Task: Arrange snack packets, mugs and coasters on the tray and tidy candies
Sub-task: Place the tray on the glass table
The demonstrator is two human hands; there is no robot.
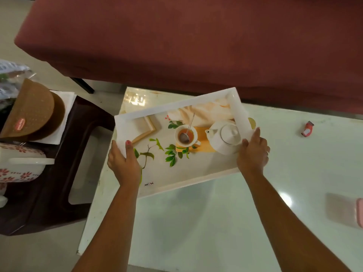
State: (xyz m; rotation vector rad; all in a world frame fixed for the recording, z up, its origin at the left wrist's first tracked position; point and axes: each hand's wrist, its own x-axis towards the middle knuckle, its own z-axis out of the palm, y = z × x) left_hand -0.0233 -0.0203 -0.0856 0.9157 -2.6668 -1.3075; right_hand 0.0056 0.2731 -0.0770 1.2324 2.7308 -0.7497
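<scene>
Both hands grip the white tray (238, 108), left hand (122, 161) at its 9 o'clock edge, right hand (253, 154) at 3 o'clock, over the worktop (196, 222); its small printed logo is unreadable

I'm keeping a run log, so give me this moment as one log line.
stage: positioning tray | left hand: gripping tray left edge | right hand: gripping right edge | tray: empty, tilted over table | red candy: on table, right

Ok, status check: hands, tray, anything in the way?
Left hand and right hand both gripping the printed tray, one at each end. Tray tilted over the white table, nothing loaded. Small red packet lies clear, far right.
</scene>
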